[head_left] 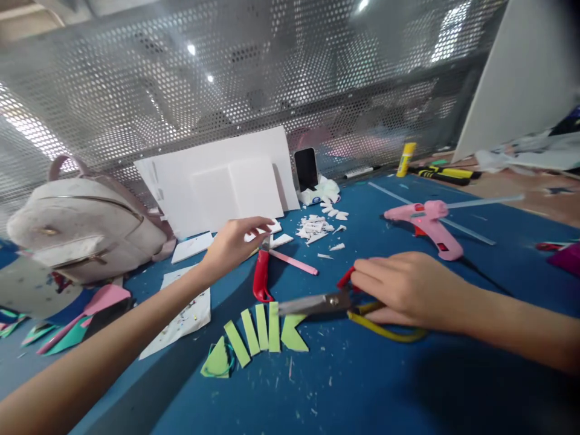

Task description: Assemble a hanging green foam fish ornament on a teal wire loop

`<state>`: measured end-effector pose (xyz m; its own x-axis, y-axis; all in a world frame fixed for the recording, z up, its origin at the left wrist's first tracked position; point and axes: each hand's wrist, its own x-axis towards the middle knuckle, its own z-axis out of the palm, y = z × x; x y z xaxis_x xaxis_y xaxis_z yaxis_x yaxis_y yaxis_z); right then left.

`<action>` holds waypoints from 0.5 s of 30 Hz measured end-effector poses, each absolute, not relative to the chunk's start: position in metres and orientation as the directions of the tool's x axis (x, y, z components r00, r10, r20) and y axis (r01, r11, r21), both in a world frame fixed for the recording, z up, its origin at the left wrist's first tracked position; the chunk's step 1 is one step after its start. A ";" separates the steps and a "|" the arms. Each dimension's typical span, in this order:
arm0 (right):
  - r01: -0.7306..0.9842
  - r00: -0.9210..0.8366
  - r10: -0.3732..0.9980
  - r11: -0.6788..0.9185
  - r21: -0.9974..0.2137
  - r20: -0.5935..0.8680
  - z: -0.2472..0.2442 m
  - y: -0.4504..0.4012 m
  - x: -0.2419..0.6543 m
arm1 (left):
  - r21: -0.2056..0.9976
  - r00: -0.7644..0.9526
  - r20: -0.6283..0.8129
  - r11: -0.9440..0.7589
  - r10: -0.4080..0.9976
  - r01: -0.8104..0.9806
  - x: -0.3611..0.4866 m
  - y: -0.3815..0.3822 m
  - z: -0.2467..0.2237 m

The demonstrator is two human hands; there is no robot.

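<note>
Perforated panel (254, 78) — scissors (334, 301), green strips (261, 327)

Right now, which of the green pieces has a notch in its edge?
The green piece farthest right: its right side has a V-shaped notch, while the others show none.

Pale backpack (90, 226) sits at left. Phone (306, 170), dark screen, stands before perforated metal panel (254, 78). Yellow glue stick (406, 159) upright, farther right. Pink glue gun (430, 222) lies on blue desk (362, 386).
</note>
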<state>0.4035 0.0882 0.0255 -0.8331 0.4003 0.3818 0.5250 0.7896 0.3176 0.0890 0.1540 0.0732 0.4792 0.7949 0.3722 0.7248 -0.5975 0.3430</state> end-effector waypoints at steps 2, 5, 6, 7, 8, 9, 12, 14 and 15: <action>0.601 -0.788 0.477 0.732 0.321 0.389 0.030 0.095 0.410 | 0.346 0.436 0.346 -0.545 0.831 0.763 0.065 0.129 0.081; 0.691 -0.721 0.571 0.627 0.359 0.391 0.032 0.103 0.425 | 0.352 0.420 0.244 -0.483 0.874 0.801 0.029 0.090 0.083; 0.709 -0.705 0.578 0.593 0.381 0.412 0.031 0.105 0.431 | 0.373 0.418 0.155 -0.444 0.895 0.814 0.018 0.078 0.080; 0.726 -0.688 0.590 0.565 0.393 0.422 0.029 0.106 0.436 | 0.400 0.412 0.068 -0.403 0.908 0.823 0.008 0.066 0.076; 0.734 -0.679 0.584 0.557 0.388 0.444 0.027 0.107 0.442 | 0.431 0.406 0.003 -0.368 0.914 0.824 0.000 0.054 0.072; 0.741 -0.670 0.581 0.559 0.372 0.461 0.024 0.107 0.447 | 0.470 0.405 -0.064 -0.331 0.912 0.818 -0.006 0.044 0.066; 0.735 -0.670 0.563 0.594 0.328 0.484 0.016 0.106 0.455 | 0.544 0.436 -0.117 -0.310 0.892 0.780 -0.013 0.019 0.049; 0.735 -0.672 0.584 0.604 0.309 0.455 0.015 0.104 0.456 | 0.533 0.453 -0.122 -0.327 0.883 0.780 -0.011 0.008 0.041; 0.737 -0.671 0.606 0.606 0.298 0.427 0.017 0.102 0.455 | 0.517 0.460 -0.120 -0.340 0.880 0.785 -0.008 0.004 0.038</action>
<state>0.4551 0.1025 0.0166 -0.6709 0.6063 0.4269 0.7374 0.6061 0.2981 -0.0082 0.0035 0.0377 0.4599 0.8798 -0.1201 0.7853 -0.3398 0.5175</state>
